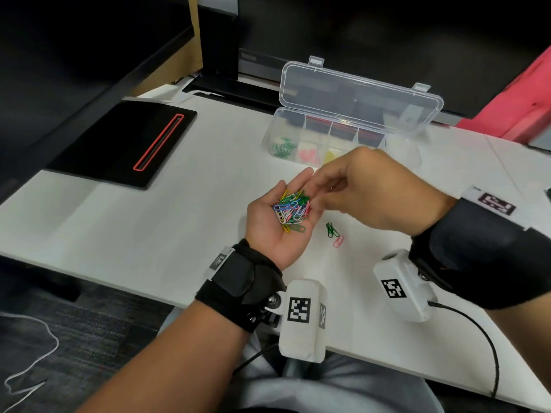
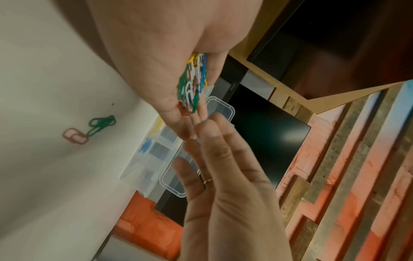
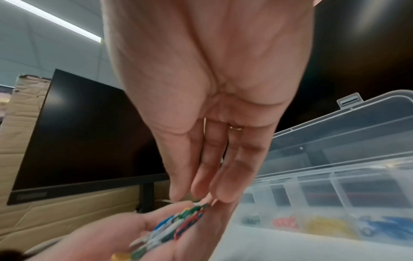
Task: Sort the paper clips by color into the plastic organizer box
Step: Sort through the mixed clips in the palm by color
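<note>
My left hand (image 1: pixel 268 234) lies palm up over the white table (image 1: pixel 149 228), cupping a mixed pile of paper clips (image 1: pixel 291 211) in several colors, also seen as the pile (image 2: pixel 193 84) in the left wrist view. My right hand (image 1: pixel 372 192) reaches over from the right with straight fingers, its fingertips (image 3: pixel 223 194) at the far edge of the pile (image 3: pixel 178 224). Its thumb (image 2: pixel 178 164) stands apart, pinching nothing. The clear organizer box (image 1: pixel 275 120) stands behind with its lid (image 1: pixel 357 90) up, holding green clips (image 1: pixel 283 147), pink clips (image 1: pixel 307 156), yellow clips (image 1: pixel 331 156) and blue clips (image 3: pixel 384 227) in separate compartments.
Two linked green clips (image 1: pixel 331 230) and a pink clip (image 1: pixel 338 241) lie loose on the table under my right hand. A black pad with a red slot (image 1: pixel 125 141) sits at the left. A monitor (image 3: pixel 89 132) and its stand (image 1: pixel 220 40) rise behind the box.
</note>
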A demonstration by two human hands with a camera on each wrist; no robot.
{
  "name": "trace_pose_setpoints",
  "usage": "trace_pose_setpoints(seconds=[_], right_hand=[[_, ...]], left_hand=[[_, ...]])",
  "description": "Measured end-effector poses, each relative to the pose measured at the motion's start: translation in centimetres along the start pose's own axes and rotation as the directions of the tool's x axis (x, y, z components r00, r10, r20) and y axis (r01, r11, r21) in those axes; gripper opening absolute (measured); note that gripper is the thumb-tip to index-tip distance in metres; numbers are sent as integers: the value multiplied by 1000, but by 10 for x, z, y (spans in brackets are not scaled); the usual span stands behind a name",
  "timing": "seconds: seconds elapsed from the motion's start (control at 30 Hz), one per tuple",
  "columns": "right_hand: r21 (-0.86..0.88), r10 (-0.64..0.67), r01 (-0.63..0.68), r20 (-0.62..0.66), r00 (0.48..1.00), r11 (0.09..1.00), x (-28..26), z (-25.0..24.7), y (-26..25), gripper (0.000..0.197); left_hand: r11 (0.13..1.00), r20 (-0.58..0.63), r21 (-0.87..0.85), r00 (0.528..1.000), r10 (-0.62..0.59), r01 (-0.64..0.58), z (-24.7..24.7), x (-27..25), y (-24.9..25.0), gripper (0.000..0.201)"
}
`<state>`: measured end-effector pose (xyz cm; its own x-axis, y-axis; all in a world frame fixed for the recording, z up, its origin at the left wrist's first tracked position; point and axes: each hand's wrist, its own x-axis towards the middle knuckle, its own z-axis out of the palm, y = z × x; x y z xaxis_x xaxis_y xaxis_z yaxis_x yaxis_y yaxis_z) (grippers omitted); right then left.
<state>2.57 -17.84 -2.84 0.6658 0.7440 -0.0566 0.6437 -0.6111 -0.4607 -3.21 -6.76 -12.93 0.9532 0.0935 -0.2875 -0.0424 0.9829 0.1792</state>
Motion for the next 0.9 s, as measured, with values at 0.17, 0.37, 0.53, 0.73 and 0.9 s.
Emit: trace_pose_setpoints(seconds=[0.17, 0.37, 0.53, 0.73, 0.9], right_hand=[[74, 56, -58, 31, 998, 996, -6, 23, -1, 14], [22, 72, -73, 27, 997, 997, -5, 40, -2, 16], [350, 122, -155, 113, 986, 924, -14, 27, 2, 27], [910, 369, -189, 43, 928, 370, -24, -1, 11, 23], [987, 495, -88, 143, 857, -133, -21, 6, 17, 13]], left_hand=[[1000, 4, -18, 1000, 11, -11, -3, 2, 1, 43], [1000, -13, -7, 1000, 15, -15, -4, 2, 1, 41], [1000, 10, -17, 1000, 13, -13, -6, 3, -1, 41], [999, 22, -1, 999, -46, 46, -5, -1, -4, 43], [995, -5, 54, 997, -82, 82, -1, -1, -5, 42]])
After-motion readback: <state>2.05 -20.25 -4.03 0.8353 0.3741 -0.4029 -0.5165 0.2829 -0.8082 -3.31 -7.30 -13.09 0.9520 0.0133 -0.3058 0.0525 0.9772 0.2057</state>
